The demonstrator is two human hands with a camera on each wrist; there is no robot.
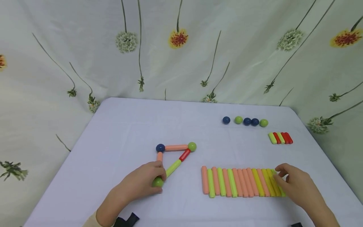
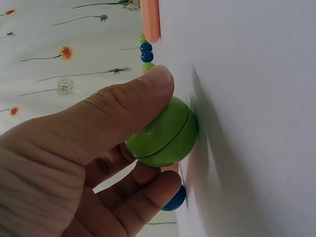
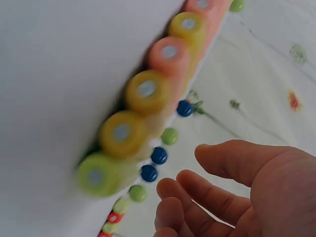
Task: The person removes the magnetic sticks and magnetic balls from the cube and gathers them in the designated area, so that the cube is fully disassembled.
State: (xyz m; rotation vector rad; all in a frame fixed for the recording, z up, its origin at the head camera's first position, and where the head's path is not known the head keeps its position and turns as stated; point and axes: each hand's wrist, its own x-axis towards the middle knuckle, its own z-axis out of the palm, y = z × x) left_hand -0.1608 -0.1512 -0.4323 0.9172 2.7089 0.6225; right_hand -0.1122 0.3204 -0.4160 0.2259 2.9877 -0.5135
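Note:
My left hand (image 1: pixel 144 181) grips a green ball (image 2: pixel 165 136) between thumb and fingers at the near corner of a flat frame on the table. That frame also has a dark blue ball (image 1: pixel 160 148), a second green ball (image 1: pixel 192 146), a pink rod (image 1: pixel 176 148) across its far side, and a red rod (image 1: pixel 185 155) joined to a yellow-green rod (image 1: pixel 173 168). Another pink rod (image 1: pixel 159 156) is partly covered by the hand. My right hand (image 1: pixel 297 186) hovers at the right end of a row of rods (image 1: pixel 244 183), thumb and fingers apart with nothing between them.
Behind the row, several blue and green balls (image 1: pixel 247 121) sit in a line toward the far right. Nearer the right edge lie short red and yellow-green rods (image 1: pixel 280 138). A flowered cloth (image 1: pixel 170 63) hangs behind the white table (image 1: pixel 127 123).

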